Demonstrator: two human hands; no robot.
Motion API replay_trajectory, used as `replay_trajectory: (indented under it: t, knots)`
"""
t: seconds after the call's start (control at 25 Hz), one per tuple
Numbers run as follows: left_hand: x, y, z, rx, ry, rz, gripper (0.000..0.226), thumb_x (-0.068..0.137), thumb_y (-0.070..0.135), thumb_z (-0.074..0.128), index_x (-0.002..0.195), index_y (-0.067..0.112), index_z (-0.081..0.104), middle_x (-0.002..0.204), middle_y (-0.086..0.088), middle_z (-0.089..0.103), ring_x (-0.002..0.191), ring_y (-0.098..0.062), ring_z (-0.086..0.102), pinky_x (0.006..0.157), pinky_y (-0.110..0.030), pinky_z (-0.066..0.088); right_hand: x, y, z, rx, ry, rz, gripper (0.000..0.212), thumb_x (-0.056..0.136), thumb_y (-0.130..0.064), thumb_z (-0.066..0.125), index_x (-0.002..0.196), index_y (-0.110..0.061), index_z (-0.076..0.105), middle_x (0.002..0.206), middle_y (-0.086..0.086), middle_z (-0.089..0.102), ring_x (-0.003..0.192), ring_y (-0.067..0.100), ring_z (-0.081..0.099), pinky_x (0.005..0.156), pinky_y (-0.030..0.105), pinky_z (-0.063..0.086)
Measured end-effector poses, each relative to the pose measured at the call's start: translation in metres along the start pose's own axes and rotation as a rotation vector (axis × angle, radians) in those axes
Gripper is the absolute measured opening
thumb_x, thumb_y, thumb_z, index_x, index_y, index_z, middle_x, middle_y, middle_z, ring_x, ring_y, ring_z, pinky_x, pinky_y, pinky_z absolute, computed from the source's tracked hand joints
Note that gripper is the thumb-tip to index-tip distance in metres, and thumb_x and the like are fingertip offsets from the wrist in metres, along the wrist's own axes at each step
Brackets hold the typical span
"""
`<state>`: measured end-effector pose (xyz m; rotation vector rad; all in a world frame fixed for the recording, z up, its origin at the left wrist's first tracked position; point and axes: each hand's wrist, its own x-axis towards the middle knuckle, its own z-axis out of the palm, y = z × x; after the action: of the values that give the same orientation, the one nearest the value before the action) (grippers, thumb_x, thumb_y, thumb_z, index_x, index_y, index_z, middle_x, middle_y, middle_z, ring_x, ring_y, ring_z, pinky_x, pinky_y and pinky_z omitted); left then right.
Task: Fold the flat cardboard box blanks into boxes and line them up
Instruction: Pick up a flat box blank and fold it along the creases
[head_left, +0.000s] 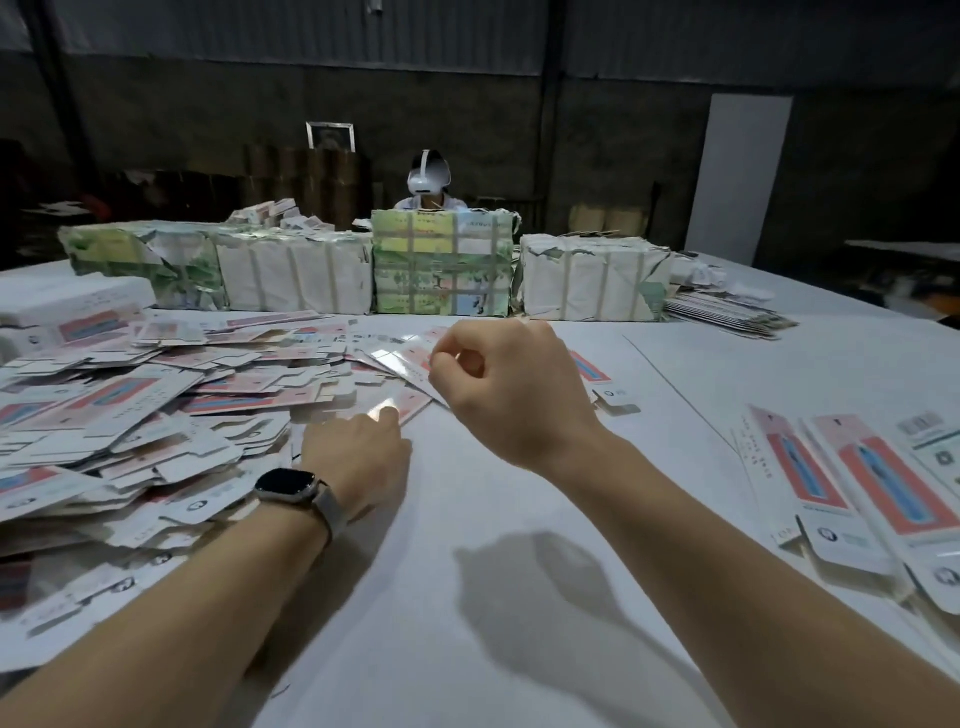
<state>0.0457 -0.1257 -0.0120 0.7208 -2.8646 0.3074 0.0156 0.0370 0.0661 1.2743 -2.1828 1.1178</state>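
Blanks (130, 415) lie heaped on the desk's (519, 623) left; folded boxes (872, 483) line its right edge, bare room between. Left hand (358, 457) presses a blank, fingers straight; right hand (514, 384) hovers curled, holding nothing. Print unreadable.

left hand (358, 457) touches flat blanks (130, 415); right hand (514, 384) hovers curled.

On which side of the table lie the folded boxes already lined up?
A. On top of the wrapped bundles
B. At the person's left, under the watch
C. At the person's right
C: the folded boxes lie in a row at the right; the loose flat blanks pile at the left.
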Motion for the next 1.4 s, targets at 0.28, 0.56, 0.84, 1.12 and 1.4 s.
replay_trajectory:
  t: [0.28,0.56,0.84,1.12,1.4]
  knots:
    - [-0.007,0.019,-0.006,0.14,0.169,0.153,0.025,0.097,0.025,0.047,0.122,0.02,0.05,0.105,-0.001,0.066,0.1,-0.029,0.066,0.068,-0.032,0.033,0.002,0.004,-0.003,0.007,0.052,-0.002,0.014,0.084,-0.026,0.061,0.071,-0.028,0.067,0.049,-0.016,0.047,0.06,0.014,0.05,0.06,0.029,0.042]
    - [-0.016,0.031,-0.073,-0.188,0.376,0.201,0.01,0.083,0.015,0.055,0.079,0.024,0.052,0.066,0.001,0.047,0.076,-0.034,0.059,0.053,-0.03,0.029,0.009,0.001,-0.03,0.035,0.2,-0.007,0.015,0.084,-0.022,0.06,0.074,-0.022,0.072,0.059,-0.01,0.061,0.065,0.018,0.061,0.064,0.035,0.051]
    - [-0.016,0.024,-0.091,-1.207,0.011,0.147,0.027,0.085,0.006,0.057,0.08,0.023,0.078,0.076,0.007,0.077,0.074,-0.012,0.073,0.059,-0.024,0.05,0.015,0.005,-0.051,-0.038,0.51,-0.093,0.021,0.084,-0.025,0.053,0.091,-0.018,0.072,0.092,-0.01,0.06,0.093,0.016,0.049,0.079,0.036,0.045]
    - [-0.021,0.042,-0.087,-1.873,-0.223,0.386,0.036,0.075,0.009,0.052,0.106,0.012,0.071,0.098,-0.011,0.075,0.09,-0.025,0.073,0.077,-0.038,0.059,0.013,0.022,-0.038,0.086,0.322,0.113,0.05,0.09,-0.033,0.06,0.138,-0.028,0.048,0.127,-0.006,0.043,0.118,0.013,0.042,0.095,0.034,0.047]
    - [-0.032,0.048,-0.099,-2.134,-0.289,0.505,0.049,0.083,0.018,0.046,0.131,0.014,0.057,0.085,-0.01,0.071,0.072,-0.022,0.069,0.063,-0.037,0.059,0.01,0.015,-0.025,0.281,0.221,0.156,0.067,0.085,-0.058,0.047,0.146,-0.032,0.039,0.132,-0.01,0.049,0.126,0.017,0.048,0.102,0.046,0.047]
